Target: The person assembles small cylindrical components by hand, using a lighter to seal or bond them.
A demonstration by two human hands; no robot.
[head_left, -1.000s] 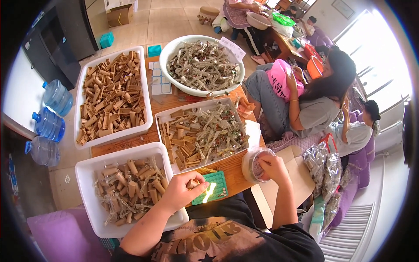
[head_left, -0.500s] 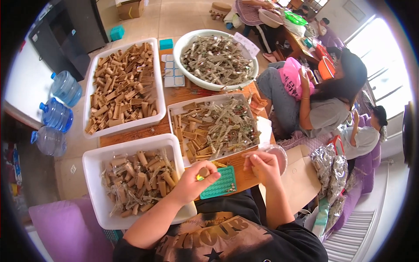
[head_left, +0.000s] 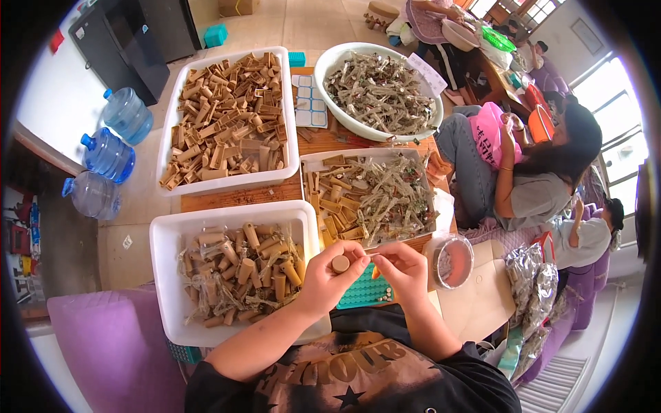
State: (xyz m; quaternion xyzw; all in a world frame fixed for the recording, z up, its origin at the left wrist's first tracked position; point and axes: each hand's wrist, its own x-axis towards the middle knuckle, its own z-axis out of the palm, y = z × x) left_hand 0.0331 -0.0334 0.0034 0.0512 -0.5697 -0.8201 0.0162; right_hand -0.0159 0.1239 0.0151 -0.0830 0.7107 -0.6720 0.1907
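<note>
Cluttered worktable (head_left: 241,198), left hand (head_left: 323,279) grip pinching tube (head_left: 340,263), right hand (head_left: 403,268) apparently pinched alongside

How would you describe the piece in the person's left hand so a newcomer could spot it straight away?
Start at the white tray nearest the person, filled with tan wooden tubes. Just right of its near corner the left hand is raised beside the right hand. The short wooden tube pinched in its fingers shows a round end to the camera, unlike the tubes lying on their sides in the trays.
</note>
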